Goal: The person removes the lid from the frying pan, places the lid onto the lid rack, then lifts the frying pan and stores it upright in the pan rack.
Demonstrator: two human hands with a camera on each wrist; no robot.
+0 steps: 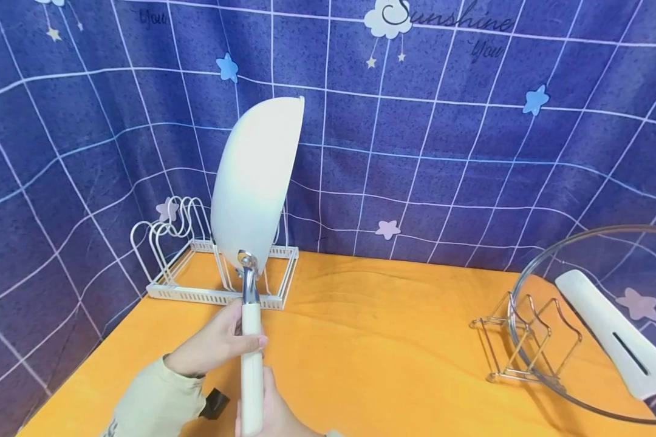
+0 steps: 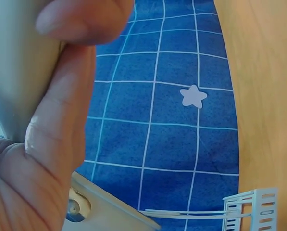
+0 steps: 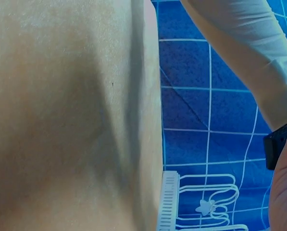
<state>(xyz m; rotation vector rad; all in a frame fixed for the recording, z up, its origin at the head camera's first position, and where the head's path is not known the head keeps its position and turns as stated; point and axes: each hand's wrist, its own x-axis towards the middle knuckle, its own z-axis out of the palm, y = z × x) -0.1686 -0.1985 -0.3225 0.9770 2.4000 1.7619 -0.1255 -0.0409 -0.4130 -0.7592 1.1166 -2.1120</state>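
Note:
A white wok (image 1: 254, 176) is held up on edge, its rounded underside toward the left. Its lower part stands in front of, or within, a white wire rack (image 1: 197, 296); contact with the rack cannot be told. My left hand (image 1: 218, 341) grips the upper part of the white handle (image 1: 252, 370), thumb across it. Lower down, my right hand (image 1: 279, 406) grips the handle near its end. Close up in the left wrist view, the fingers (image 2: 61, 106) wrap the handle. The right wrist view catches only a piece of my right hand (image 3: 285, 195) at its edge.
At the right, a glass lid (image 1: 514, 303) with a long white handle piece (image 1: 607, 334) stands upright in a small metal wire rack (image 1: 525, 374). An orange cloth (image 1: 382, 340) covers the table. Behind hangs a blue gridded curtain (image 1: 415, 152).

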